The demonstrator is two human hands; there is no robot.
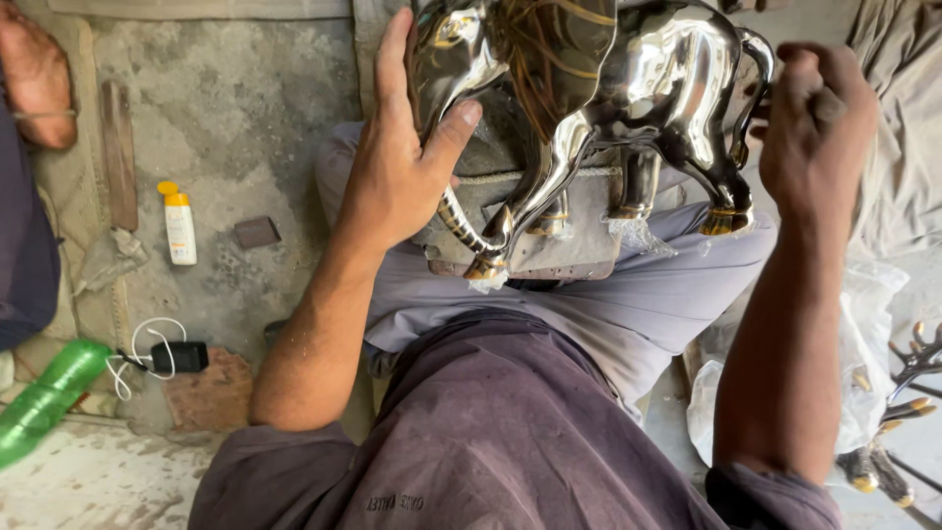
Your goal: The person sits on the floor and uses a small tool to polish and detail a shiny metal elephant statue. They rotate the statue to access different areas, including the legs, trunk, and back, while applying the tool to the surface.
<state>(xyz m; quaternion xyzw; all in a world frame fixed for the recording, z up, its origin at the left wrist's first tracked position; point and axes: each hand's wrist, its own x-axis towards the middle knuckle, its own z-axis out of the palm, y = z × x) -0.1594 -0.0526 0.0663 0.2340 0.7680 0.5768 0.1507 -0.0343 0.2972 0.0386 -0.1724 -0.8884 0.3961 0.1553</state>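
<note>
**Both hands on a shiny metal animal**

On the floor to my left lie a green bottle, a black charger and a small white bottle with a yellow cap. My left hand rests open against the front of the polished metal animal figure, thumb pressed to its chest. The figure stands over my lap on a grey pad. My right hand is closed in a fist grip at its rear, by the curved tail.

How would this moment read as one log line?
left hand: open, steadying metal animal figure | right hand: fist at its rear | figure: on lap | floor: bottle, charger
</note>
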